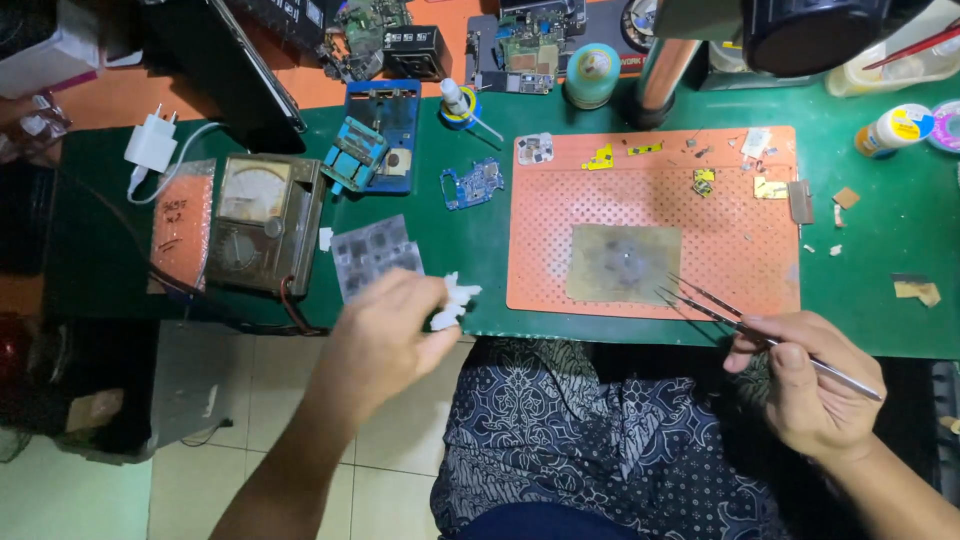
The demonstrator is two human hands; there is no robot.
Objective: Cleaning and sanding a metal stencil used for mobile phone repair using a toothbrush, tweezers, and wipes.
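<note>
My left hand [385, 335] pinches a small white wad of tissue [452, 302] at the near edge of the green table [880, 230]. My right hand [805, 375] grips metal tweezers [715, 305] whose tips point left over the near edge of an orange perforated work mat [740, 250]. A square greyish glass pad [622, 262] lies on the mat just beyond the tweezer tips. Small yellow and metal parts [704, 180] are scattered along the mat's far side.
An analogue meter [262, 222] stands at the left with a white charger [152, 142] behind it. A blue holder [372, 140], a small blue circuit board [471, 183], grey stencil sheets [375, 255], a microscope post [660, 75] and small jars [893, 128] crowd the table's far side.
</note>
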